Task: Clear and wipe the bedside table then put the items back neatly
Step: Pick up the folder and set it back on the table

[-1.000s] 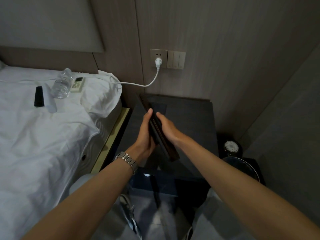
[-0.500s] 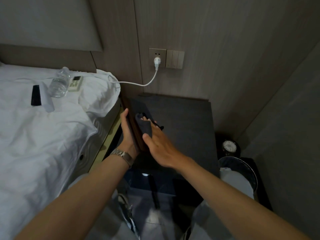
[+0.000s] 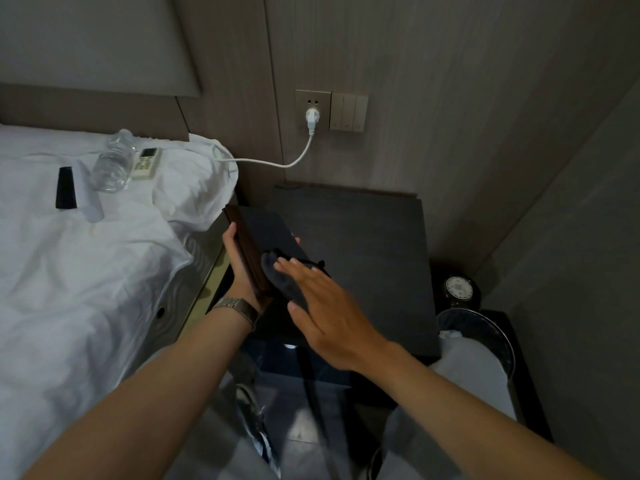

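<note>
Wiping in progress: right hand, fingers spread, presses dark cloth onto tray gripped by left hand; next, the surface toward 2 o'clock probably needs wiping.

A flat dark tray with a brown wooden rim is tipped up on edge over the left side of the bedside table — dark, square-topped. A dark cloth lies bunched against the tray's face. On the bed at ten o'clock lie a clear bottle, a white remote beside it, and a black remote.
</note>
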Action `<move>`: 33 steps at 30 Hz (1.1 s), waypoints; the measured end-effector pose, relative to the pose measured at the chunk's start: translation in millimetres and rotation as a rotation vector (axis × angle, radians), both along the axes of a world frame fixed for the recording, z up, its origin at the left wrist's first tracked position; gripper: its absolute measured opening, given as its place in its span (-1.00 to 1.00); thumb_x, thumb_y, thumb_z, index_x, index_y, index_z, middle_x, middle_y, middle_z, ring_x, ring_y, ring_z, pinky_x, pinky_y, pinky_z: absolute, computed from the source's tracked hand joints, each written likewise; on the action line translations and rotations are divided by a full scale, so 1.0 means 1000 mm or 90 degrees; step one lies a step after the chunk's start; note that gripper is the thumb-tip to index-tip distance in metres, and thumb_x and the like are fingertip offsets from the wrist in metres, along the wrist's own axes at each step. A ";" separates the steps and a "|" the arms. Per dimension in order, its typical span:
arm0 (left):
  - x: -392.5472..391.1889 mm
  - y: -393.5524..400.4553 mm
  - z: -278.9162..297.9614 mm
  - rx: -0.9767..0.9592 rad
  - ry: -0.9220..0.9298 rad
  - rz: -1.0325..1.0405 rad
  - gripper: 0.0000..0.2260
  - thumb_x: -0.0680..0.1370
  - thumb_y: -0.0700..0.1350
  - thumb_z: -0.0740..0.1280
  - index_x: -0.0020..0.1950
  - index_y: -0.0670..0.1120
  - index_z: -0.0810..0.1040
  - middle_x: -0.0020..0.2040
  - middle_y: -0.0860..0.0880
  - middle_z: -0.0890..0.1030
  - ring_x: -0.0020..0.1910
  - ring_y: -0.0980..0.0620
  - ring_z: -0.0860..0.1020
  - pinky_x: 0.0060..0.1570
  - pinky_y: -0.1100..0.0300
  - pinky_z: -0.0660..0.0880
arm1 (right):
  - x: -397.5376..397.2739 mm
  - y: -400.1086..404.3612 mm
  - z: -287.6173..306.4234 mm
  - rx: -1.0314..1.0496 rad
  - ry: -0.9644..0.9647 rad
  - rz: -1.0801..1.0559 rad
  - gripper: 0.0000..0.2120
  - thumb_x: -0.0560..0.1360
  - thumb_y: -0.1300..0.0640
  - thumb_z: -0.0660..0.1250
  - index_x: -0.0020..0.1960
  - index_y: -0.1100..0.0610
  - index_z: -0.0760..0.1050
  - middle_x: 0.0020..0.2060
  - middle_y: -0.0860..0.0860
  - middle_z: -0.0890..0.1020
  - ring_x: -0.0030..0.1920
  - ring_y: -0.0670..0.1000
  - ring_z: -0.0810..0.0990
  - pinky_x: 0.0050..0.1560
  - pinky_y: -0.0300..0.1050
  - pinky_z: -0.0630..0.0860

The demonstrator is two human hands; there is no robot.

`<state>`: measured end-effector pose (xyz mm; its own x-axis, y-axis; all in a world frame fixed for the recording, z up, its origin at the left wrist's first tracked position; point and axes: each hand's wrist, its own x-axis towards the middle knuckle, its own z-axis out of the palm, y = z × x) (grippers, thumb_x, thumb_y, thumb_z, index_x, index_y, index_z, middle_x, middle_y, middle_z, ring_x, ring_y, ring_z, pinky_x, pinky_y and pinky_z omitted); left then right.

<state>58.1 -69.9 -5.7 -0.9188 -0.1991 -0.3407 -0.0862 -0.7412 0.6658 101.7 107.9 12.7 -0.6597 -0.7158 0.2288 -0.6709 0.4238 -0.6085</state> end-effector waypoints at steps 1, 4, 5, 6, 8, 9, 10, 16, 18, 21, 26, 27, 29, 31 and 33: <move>0.001 0.000 -0.001 0.012 0.000 -0.001 -0.28 0.48 0.41 0.12 0.24 -0.16 0.63 0.07 -0.19 0.63 -0.05 -0.11 0.64 0.13 0.03 0.54 | 0.000 0.004 -0.001 -0.002 0.009 0.006 -0.45 0.66 0.10 0.12 0.61 0.07 0.07 0.59 -0.07 0.14 0.57 -0.20 -0.02 0.57 -0.07 0.00; 0.002 -0.003 -0.001 0.033 -0.018 -0.007 -0.16 0.40 0.45 0.21 0.44 -0.15 0.45 0.19 -0.20 0.54 0.07 -0.13 0.58 0.28 -0.03 0.43 | 0.002 0.014 -0.005 0.009 0.018 0.033 -0.40 0.60 0.17 0.16 0.61 0.07 0.09 0.59 -0.09 0.14 0.57 -0.20 -0.02 0.58 -0.08 0.01; 0.001 -0.005 -0.002 0.040 -0.023 -0.006 -0.15 0.39 0.46 0.23 0.44 -0.14 0.44 0.20 -0.20 0.52 0.07 -0.14 0.57 0.27 -0.04 0.43 | 0.001 0.017 -0.009 0.011 0.016 0.036 -0.39 0.58 0.19 0.16 0.61 0.07 0.10 0.58 -0.10 0.15 0.57 -0.20 -0.01 0.58 -0.11 0.00; -0.002 -0.007 -0.005 0.042 -0.035 -0.007 -0.14 0.38 0.48 0.23 0.42 -0.14 0.46 0.20 -0.21 0.52 0.07 -0.14 0.57 0.23 -0.05 0.45 | 0.000 0.020 -0.013 0.008 0.013 0.030 -0.38 0.56 0.21 0.16 0.60 0.06 0.13 0.57 -0.11 0.18 0.56 -0.21 0.03 0.57 -0.14 -0.01; -0.011 -0.011 -0.012 0.025 -0.076 -0.003 -0.11 0.38 0.54 0.18 0.42 -0.12 0.48 0.21 -0.21 0.53 0.08 -0.16 0.56 0.18 -0.08 0.50 | -0.005 0.022 -0.018 -0.026 -0.011 -0.013 -0.44 0.54 0.20 0.15 0.53 0.01 0.28 0.50 -0.12 0.35 0.51 -0.19 0.23 0.55 -0.15 0.08; -0.013 -0.012 -0.014 0.014 -0.096 -0.007 -0.10 0.37 0.57 0.14 0.41 -0.11 0.49 0.20 -0.21 0.55 0.09 -0.17 0.56 0.17 -0.09 0.53 | -0.009 0.021 -0.020 -0.055 -0.039 -0.045 -0.52 0.53 0.20 0.14 0.44 -0.01 0.39 0.39 -0.13 0.47 0.41 -0.16 0.39 0.49 -0.14 0.21; -0.016 -0.012 -0.016 0.004 -0.110 -0.010 -0.11 0.38 0.57 0.11 0.38 -0.11 0.52 0.17 -0.21 0.58 0.09 -0.17 0.57 0.19 -0.10 0.54 | -0.012 0.019 -0.020 -0.090 -0.074 -0.077 -0.62 0.53 0.21 0.14 0.30 -0.01 0.48 0.22 -0.13 0.57 0.24 -0.13 0.52 0.36 -0.13 0.36; -0.025 -0.013 -0.033 -0.031 -0.188 -0.024 -0.56 0.61 0.24 0.19 -0.03 -0.12 0.59 -0.10 -0.12 0.61 -0.17 -0.05 0.58 -0.19 0.09 0.64 | -0.044 -0.004 -0.016 -0.148 -0.255 -0.228 -0.76 0.52 0.25 0.12 -0.12 -0.07 0.44 -0.22 -0.09 0.58 -0.15 -0.12 0.56 -0.05 -0.05 0.50; -0.028 -0.019 -0.041 -0.038 -0.212 -0.020 -0.54 0.54 0.29 0.29 0.01 -0.10 0.62 -0.09 -0.13 0.66 -0.17 -0.06 0.63 -0.18 0.04 0.65 | -0.057 -0.012 -0.015 -0.142 -0.330 -0.256 -0.83 0.51 0.17 0.13 -0.09 -0.03 0.47 -0.15 -0.07 0.60 -0.07 -0.05 0.58 0.03 0.02 0.50; -0.036 -0.028 -0.053 -0.150 -0.231 -0.024 -0.27 0.25 0.44 0.47 0.24 -0.03 0.62 0.10 -0.10 0.70 0.02 -0.11 0.69 0.07 -0.07 0.61 | -0.075 -0.021 -0.009 -0.133 -0.471 -0.246 -0.67 0.51 -0.06 0.12 0.04 0.10 0.55 0.02 0.05 0.63 0.08 0.05 0.57 0.16 0.04 0.44; -0.041 -0.034 -0.068 -0.269 -0.246 -0.007 -0.39 0.36 0.37 0.45 0.19 -0.06 0.64 0.04 -0.10 0.72 -0.01 -0.11 0.70 0.05 -0.06 0.63 | -0.087 -0.044 -0.029 0.036 -0.387 -0.194 -0.58 0.49 -0.36 0.16 0.11 -0.06 0.44 0.00 -0.07 0.61 0.01 -0.03 0.59 0.10 0.03 0.54; -0.044 -0.038 -0.072 -0.285 -0.247 0.009 -0.33 0.32 0.36 0.48 0.25 -0.07 0.59 0.07 -0.09 0.71 0.00 -0.09 0.70 0.04 -0.05 0.63 | -0.090 -0.048 -0.036 0.060 -0.345 -0.209 -0.64 0.52 -0.31 0.16 0.09 -0.07 0.40 -0.03 -0.05 0.61 -0.02 0.01 0.60 0.07 0.05 0.55; -0.053 -0.048 -0.080 -0.316 -0.249 0.008 -0.14 0.19 0.37 0.55 0.36 -0.06 0.51 0.16 -0.09 0.67 0.04 -0.08 0.68 0.07 -0.06 0.62 | -0.097 -0.055 -0.045 0.057 -0.302 -0.243 -0.72 0.57 -0.22 0.15 0.11 -0.03 0.36 -0.03 0.00 0.61 -0.04 0.06 0.60 0.04 0.07 0.56; -0.061 -0.054 -0.083 -0.347 -0.254 0.006 -0.15 0.22 0.28 0.58 0.40 -0.06 0.48 0.21 -0.09 0.65 0.07 -0.08 0.67 0.10 -0.06 0.61 | -0.105 -0.057 -0.048 0.050 -0.298 -0.268 -0.74 0.59 -0.16 0.16 0.14 0.00 0.34 -0.01 0.03 0.60 -0.02 0.09 0.60 0.03 0.07 0.56; -0.069 -0.056 -0.075 -0.399 -0.251 0.020 -0.32 0.41 0.09 0.53 0.46 -0.09 0.42 0.27 -0.07 0.59 0.14 -0.08 0.62 0.18 -0.05 0.57 | -0.118 -0.062 -0.053 0.057 -0.303 -0.280 -0.75 0.60 -0.14 0.17 0.13 0.02 0.34 0.00 0.05 0.61 -0.01 0.11 0.60 0.02 0.03 0.54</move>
